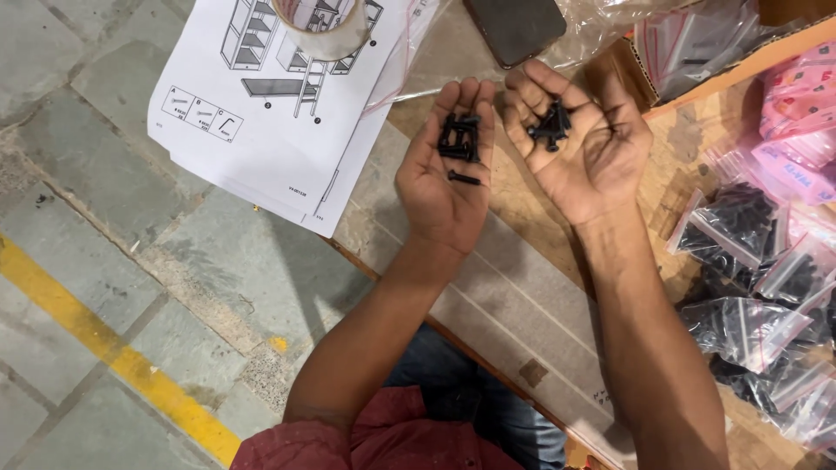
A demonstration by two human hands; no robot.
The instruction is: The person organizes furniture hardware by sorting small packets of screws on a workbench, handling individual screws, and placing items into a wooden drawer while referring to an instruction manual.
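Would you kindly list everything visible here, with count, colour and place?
Small black metal screws: a handful, black, in left palm.
Second clump of black screws: several, black, in right palm.
Printed assembly sheets: a few stacked, white, top left on floor.
Clear tape roll: one, translucent, on the sheets.
Dark flat phone: one, top centre.
Clear zip bags of black screws: many, right side.
Pink packets: several, upper right.
Cardboard box: one, brown, top right.
Left hand: open, palm up.
Right hand: open, palm up.
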